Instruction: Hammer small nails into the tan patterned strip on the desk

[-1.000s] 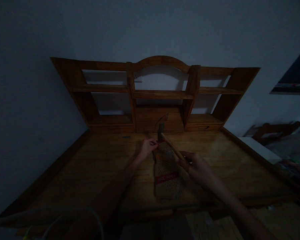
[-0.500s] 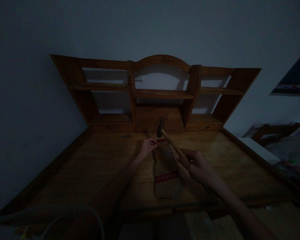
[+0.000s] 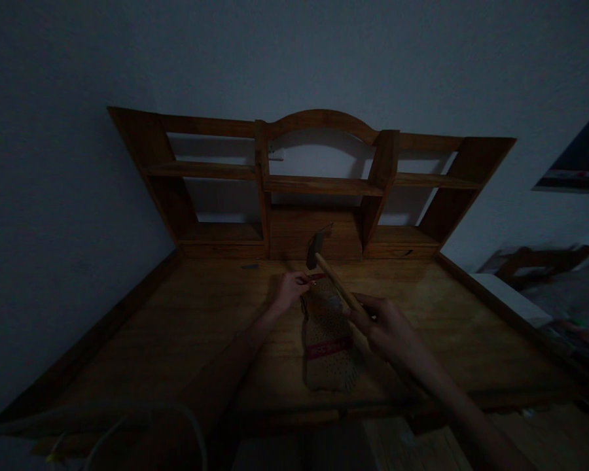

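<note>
My right hand (image 3: 383,324) is closed around the wooden handle of a hammer (image 3: 338,282). Its dark metal head is raised near the far end of a tan piece (image 3: 328,373) with dark specks and red bands, lying on the desk (image 3: 216,314). At that far end, my left hand (image 3: 292,288) pinches with thumb and forefinger just left of the hammer head. Something tiny and pale shows at those fingertips, too small and dim to name. What the tan piece is made of is hard to make out in the low light.
A wooden shelf unit (image 3: 319,186) rises along the back of the desk against the wall. A small grey flat object (image 3: 250,267) lies near its base. At the right stand a white surface (image 3: 510,297) and a wooden chair back (image 3: 540,261). A pale curved rail (image 3: 177,407) crosses the lower left.
The view has shifted slightly. Both hands keep almost the same place, with the hammer still raised over the far end of the tan piece.
</note>
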`<state>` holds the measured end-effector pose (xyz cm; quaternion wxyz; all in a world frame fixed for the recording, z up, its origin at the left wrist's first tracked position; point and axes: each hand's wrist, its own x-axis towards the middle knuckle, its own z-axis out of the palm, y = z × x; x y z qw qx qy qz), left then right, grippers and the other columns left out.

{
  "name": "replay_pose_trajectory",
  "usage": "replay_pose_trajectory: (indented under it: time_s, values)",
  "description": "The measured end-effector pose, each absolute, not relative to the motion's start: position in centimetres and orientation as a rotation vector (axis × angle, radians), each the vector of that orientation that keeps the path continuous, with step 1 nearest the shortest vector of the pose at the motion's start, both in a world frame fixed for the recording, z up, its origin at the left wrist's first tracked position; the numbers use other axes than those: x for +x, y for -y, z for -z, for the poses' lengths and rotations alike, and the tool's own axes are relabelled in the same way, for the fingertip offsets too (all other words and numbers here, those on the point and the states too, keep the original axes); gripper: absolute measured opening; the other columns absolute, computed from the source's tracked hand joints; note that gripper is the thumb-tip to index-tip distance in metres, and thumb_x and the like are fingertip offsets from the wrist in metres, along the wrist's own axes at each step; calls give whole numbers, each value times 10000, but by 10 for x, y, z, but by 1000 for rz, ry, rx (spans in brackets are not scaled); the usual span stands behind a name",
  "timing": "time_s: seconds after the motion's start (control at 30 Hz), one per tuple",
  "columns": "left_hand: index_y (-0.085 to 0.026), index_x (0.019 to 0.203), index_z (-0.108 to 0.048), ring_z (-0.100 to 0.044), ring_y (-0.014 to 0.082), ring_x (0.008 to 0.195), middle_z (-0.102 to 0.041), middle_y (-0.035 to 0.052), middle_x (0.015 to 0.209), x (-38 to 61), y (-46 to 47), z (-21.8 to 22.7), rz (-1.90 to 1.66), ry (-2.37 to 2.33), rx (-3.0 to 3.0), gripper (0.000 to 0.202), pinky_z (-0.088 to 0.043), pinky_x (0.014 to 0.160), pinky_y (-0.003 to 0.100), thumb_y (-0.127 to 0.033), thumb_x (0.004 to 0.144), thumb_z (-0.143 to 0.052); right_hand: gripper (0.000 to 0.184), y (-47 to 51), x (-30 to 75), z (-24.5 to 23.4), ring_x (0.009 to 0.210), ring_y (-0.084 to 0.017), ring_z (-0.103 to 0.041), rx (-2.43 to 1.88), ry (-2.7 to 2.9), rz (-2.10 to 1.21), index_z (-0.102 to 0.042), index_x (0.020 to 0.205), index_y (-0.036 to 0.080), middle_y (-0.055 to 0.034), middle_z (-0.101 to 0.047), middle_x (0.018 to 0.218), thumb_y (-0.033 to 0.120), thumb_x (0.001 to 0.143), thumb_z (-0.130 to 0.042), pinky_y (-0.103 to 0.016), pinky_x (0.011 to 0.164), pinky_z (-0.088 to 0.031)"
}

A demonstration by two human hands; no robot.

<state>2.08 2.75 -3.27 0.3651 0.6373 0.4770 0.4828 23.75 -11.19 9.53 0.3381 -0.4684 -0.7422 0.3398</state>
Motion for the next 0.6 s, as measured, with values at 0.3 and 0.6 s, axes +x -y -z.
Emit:
replay_pose_trajectory:
  time_s: [0.3,0.6]
  values:
    - [-137,698,-680,-636,146,598,-689,32,657,20,-30,38,-1268,-1268,1673,111,-434,511,202,-243,690,-712,316,107,234,-72,792,-236,-673,-1277,1937,-894,-678,1111,166,-43,-727,874,278,855,-531,-282,640,-485]
    - [-139,707,-687,-639,151,630,-690,29,676,21,-26,33,-1261,-1277,1664,57,-444,554,217,-194,691,-691,341,113,239,-83,787,-213,-651,-1221,1905,-919,-659,1150,169,-42,-713,856,323,883,-513,-280,689,-492]
